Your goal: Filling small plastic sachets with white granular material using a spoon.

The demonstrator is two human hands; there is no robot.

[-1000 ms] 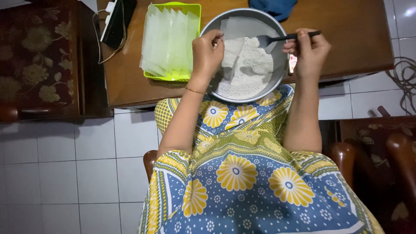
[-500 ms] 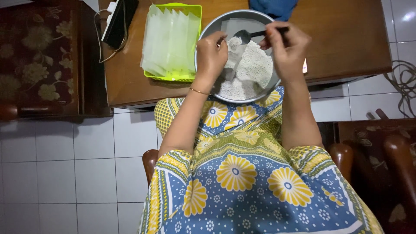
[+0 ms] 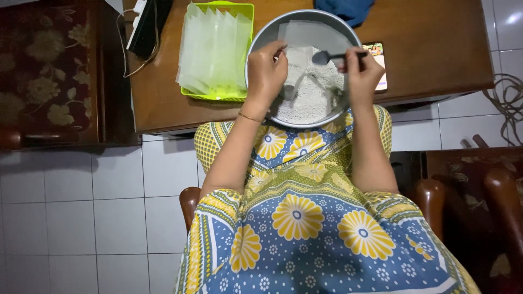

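Observation:
A round metal bowl [image 3: 261, 38] of white powder [image 3: 316, 95] rests on a wooden table [image 3: 430, 49]. My left hand [image 3: 266, 69] is closed on a small clear plastic bag [image 3: 297, 71] held open over the powder. My right hand [image 3: 360, 69] grips a dark spoon [image 3: 327, 56], its scoop pointing left toward the bag's mouth, just above the powder.
A green tray [image 3: 245, 11] with a stack of clear plastic bags [image 3: 212, 49] sits left of the bowl. A phone [image 3: 378, 54] lies right of the bowl, a blue cloth [image 3: 343, 10] behind it, a dark device with cables [image 3: 147, 22] at the table's left. White tiled floor below.
The spoon has moved left from the bowl's right rim toward the bag in my left hand. My left hand has shifted slightly inward over the powder.

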